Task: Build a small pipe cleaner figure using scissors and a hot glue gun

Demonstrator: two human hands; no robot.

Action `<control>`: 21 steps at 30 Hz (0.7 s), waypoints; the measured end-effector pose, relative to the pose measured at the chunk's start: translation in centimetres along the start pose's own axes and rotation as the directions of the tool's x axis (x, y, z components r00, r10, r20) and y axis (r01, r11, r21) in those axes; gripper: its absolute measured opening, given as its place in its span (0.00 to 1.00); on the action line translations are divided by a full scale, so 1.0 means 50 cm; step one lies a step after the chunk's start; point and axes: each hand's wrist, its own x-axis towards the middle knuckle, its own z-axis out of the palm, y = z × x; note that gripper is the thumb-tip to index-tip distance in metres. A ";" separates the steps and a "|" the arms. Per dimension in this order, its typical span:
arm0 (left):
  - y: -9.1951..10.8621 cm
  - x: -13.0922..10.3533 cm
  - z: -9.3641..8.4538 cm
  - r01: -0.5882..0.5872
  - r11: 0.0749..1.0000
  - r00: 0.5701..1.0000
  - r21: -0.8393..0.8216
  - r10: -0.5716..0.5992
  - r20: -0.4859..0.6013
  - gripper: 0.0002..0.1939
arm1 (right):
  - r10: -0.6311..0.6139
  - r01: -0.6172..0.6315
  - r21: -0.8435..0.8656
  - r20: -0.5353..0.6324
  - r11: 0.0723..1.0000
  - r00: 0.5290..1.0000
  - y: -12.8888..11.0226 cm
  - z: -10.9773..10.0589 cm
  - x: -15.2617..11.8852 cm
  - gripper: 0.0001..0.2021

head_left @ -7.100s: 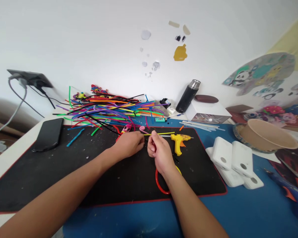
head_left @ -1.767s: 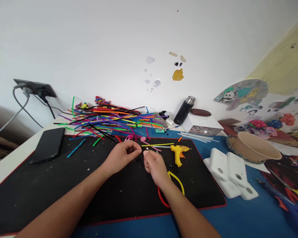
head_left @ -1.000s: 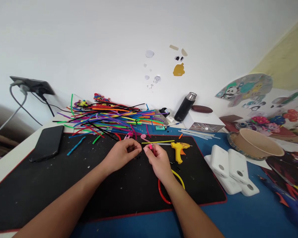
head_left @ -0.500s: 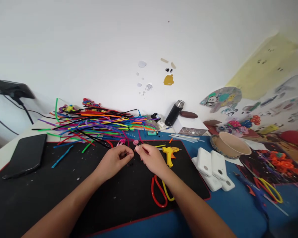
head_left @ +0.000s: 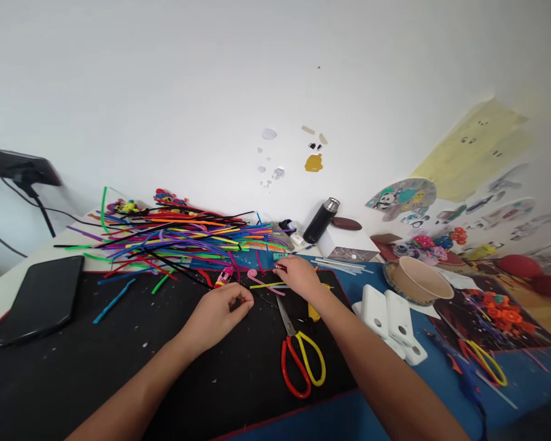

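Right hand (head_left: pixel 298 277) has moved far, beside the teal lighter (head_left: pixel 280 256)

Now the two hands are apart, and the scissors (head_left: pixel 290 329), no longer covered, lie on the black mat (head_left: pixel 211 395). The left hand (head_left: pixel 218 312) makes a narrow pinch near the pink bottle (head_left: pixel 224 277); if something thin is inside, I cannot tell. Right fingers are bent; whether they hold something, I cannot tell. Between the hands are the pink curl (head_left: pixel 252 274) and the yellow strip (head_left: pixel 262 285). Marks on the lighter are too small to read.

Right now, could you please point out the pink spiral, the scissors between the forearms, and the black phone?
Pink spiral (head_left: pixel 252 274), head view: its coiled part.
Scissors (head_left: pixel 291 334), head view: the pivot.
Black phone (head_left: pixel 43 298), head view: the screen.
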 end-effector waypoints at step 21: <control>-0.012 0.002 0.004 0.021 0.999 0.999 0.051 -0.022 0.025 0.08 | 0.004 0.008 0.575 -0.018 0.818 1.000 -0.104 0.017 -0.125 0.05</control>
